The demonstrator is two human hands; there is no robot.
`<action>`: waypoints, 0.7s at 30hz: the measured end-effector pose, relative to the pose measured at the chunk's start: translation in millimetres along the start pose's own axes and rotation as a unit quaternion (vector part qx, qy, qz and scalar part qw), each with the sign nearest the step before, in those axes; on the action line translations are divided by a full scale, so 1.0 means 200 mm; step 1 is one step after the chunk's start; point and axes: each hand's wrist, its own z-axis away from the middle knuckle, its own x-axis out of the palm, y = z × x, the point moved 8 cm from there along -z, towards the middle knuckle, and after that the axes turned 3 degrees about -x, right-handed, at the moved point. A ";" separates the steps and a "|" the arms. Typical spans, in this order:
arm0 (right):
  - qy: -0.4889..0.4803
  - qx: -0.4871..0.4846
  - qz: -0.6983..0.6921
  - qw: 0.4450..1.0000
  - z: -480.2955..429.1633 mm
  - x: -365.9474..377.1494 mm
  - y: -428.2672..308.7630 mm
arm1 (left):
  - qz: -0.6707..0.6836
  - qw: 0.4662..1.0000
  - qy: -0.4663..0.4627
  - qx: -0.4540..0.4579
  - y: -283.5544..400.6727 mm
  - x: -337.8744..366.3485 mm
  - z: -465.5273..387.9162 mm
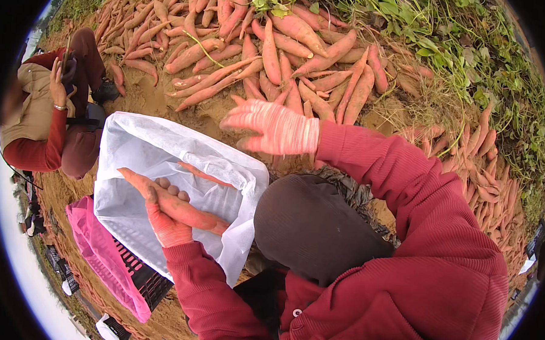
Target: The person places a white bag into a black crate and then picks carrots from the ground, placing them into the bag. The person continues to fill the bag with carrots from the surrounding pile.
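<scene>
My left hand (168, 211), in a coral-coloured glove with dark fingertips, grips a long sweet potato (180, 203) over a crate lined with white cloth (120, 204). Another sweet potato (204, 174) lies partly behind folds of the liner inside. My right hand (274, 128), in a striped red-and-white knit glove, is held with fingers apart and nothing in it, between the crate and a large heap of sweet potatoes (268, 51). Its thumb points towards the crate's upper edge.
My bent, dark-clad knee (315, 226) is beside the crate. A black plastic crate with pink cloth (109, 263) stands beyond it. At the left squats another person (42, 110). Green vines (433, 45) edge the heap, and more sweet potatoes (490, 188) lie on the right.
</scene>
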 end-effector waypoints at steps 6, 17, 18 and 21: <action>-0.068 0.320 0.500 0.802 0.57 -0.76 1.02 | -0.022 0.968 0.241 -0.069 -0.14 -0.71 0.15; -0.382 0.389 0.465 0.698 0.47 -0.66 1.19 | -0.304 0.883 0.217 -0.285 -0.95 -0.89 -0.02; -0.384 0.368 0.436 0.726 0.45 -0.69 1.15 | -0.282 0.887 0.217 -0.294 -0.96 -0.91 0.00; -0.311 0.420 0.212 0.826 0.42 -0.80 0.97 | -0.307 0.862 0.240 -0.325 -0.88 -0.94 0.05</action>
